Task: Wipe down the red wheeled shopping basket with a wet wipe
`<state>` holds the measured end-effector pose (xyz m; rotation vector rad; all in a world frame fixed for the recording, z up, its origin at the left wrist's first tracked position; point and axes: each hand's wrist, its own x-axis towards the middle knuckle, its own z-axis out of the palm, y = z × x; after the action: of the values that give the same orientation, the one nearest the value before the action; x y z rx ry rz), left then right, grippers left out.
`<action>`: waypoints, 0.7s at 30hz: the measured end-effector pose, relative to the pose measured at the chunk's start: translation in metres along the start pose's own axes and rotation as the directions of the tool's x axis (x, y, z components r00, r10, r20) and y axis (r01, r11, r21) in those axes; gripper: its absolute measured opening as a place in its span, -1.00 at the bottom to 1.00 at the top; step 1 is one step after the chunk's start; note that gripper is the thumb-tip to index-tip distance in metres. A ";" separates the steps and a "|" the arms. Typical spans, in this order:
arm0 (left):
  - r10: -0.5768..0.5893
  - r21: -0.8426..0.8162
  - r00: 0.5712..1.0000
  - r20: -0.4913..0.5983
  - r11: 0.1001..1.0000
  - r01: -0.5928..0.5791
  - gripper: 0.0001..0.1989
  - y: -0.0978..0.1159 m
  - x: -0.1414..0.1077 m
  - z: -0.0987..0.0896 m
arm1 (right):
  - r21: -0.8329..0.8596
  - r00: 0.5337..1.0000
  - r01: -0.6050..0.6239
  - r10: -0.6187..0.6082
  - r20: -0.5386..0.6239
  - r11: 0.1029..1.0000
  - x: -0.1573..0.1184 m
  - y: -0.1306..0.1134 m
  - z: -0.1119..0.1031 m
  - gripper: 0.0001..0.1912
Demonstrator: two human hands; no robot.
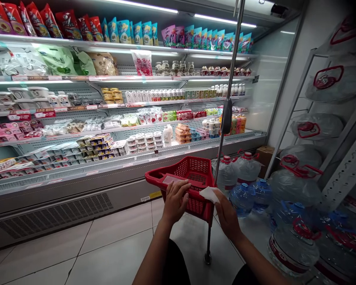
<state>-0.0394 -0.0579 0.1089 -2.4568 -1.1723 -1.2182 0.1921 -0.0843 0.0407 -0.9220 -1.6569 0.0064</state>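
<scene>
A red plastic shopping basket point(198, 166) with latticed walls stands in front of me on a metal support with a caster at its foot. My left hand point(175, 198) grips the near rim, its fingers bent over the red edge. At the near right corner, my right hand point(227, 213) pinches a folded white tissue point(210, 194) and presses it against the rim. Part of the right fingers is hidden behind the tissue. No goods show inside the basket. A thin metal pole point(231, 71) with a dark sleeve rises just behind that corner.
A lit dairy chiller point(130, 158) holding cups, bottles and bags on several shelves runs along the left and back. Large water bottles point(293, 245) with red handles crowd the floor on the right, beside a rack of more bottles point(317, 126). Floor tiles point(112, 245) lie below.
</scene>
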 end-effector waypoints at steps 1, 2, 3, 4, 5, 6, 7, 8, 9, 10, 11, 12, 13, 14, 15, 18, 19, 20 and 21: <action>-0.027 -0.001 0.999 -0.032 1.000 0.027 -0.66 0.001 0.000 -0.001 | 0.026 1.000 0.019 -0.020 0.019 0.999 -0.004 -0.003 0.005 -0.54; -0.049 0.003 0.997 -0.057 0.999 0.050 -0.70 0.003 0.001 -0.001 | 0.052 0.999 0.018 -0.020 0.027 0.998 -0.008 -0.005 0.011 -0.53; -0.061 0.008 0.995 -0.073 0.998 0.062 -0.74 0.006 0.001 0.000 | 0.076 1.000 -0.005 0.004 0.021 0.997 -0.010 -0.007 0.018 -0.52; -0.068 0.011 0.994 -0.084 0.998 0.069 -0.77 0.011 0.001 0.001 | 0.099 0.999 -0.045 0.045 0.007 0.994 -0.012 -0.007 0.025 -0.51; -0.070 0.009 0.994 -0.087 0.997 0.071 -0.80 0.016 0.001 0.003 | 0.120 0.996 -0.092 0.094 -0.010 0.988 -0.014 -0.007 0.033 -0.50; -0.083 -0.001 0.992 -0.099 0.997 0.083 -0.81 0.022 0.001 0.006 | 0.140 0.989 -0.138 0.143 -0.028 0.981 -0.015 -0.007 0.041 -0.49; -0.098 -0.014 0.990 -0.106 0.995 0.097 -0.83 0.026 0.000 0.008 | 0.157 0.982 -0.174 0.183 -0.042 0.972 -0.015 -0.007 0.048 -0.48; -0.113 -0.029 0.987 -0.111 0.994 0.110 -0.84 0.029 -0.001 0.009 | 0.173 0.976 -0.199 0.211 -0.053 0.965 -0.016 -0.006 0.055 -0.47; -0.122 -0.042 0.987 -0.109 0.992 0.118 -0.84 0.031 -0.001 0.010 | 0.186 0.972 -0.214 0.228 -0.060 0.959 -0.017 -0.006 0.060 -0.46; -0.119 -0.055 0.988 -0.098 0.992 0.114 -0.85 0.031 -0.001 0.010 | 0.196 0.970 -0.220 0.236 -0.064 0.956 -0.018 -0.005 0.063 -0.45; -0.108 -0.068 0.991 -0.083 0.992 0.102 -0.86 0.031 -0.001 0.009 | 0.204 0.969 -0.221 0.238 -0.064 0.954 -0.020 -0.004 0.065 -0.45; -0.099 -0.082 0.992 -0.074 0.992 0.093 -0.86 0.030 -0.001 0.009 | 0.207 0.970 -0.219 0.236 -0.060 0.953 -0.021 -0.002 0.066 -0.45; -0.098 -0.094 0.992 -0.074 0.991 0.090 -0.86 0.029 -0.001 0.008 | 0.207 0.971 -0.218 0.234 -0.054 0.954 -0.023 0.001 0.066 -0.45; -0.106 -0.104 0.991 -0.081 0.990 0.097 -0.86 0.028 0.000 0.008 | 0.204 0.969 -0.225 0.241 -0.055 0.953 -0.023 0.004 0.066 -0.45; -0.119 -0.111 0.989 -0.091 0.988 0.108 -0.85 0.028 0.000 0.008 | 0.200 0.964 -0.243 0.260 -0.063 0.949 -0.023 0.008 0.066 -0.45; -0.138 -0.119 0.986 -0.094 0.985 0.126 -0.85 0.029 0.001 0.013 | 0.190 0.928 -0.315 0.343 -0.144 0.930 -0.012 0.020 0.069 -0.44; -0.135 -0.122 0.987 -0.089 0.985 0.123 -0.85 0.029 0.001 0.015 | 0.187 0.917 -0.323 0.355 -0.179 0.928 -0.004 0.023 0.071 -0.44; -0.130 -0.126 0.988 -0.084 0.985 0.119 -0.85 0.030 0.001 0.016 | 0.174 0.923 -0.303 0.334 -0.191 0.937 0.006 0.026 0.073 -0.44; -0.125 -0.129 0.989 -0.081 0.985 0.114 -0.84 0.030 0.000 0.017 | 0.159 0.935 -0.268 0.296 -0.193 0.950 0.018 0.027 0.074 -0.43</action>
<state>-0.0078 -0.0702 0.1036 -2.4196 -1.2726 -1.4606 0.1453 -0.0215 0.0196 -1.0166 -1.2980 0.2027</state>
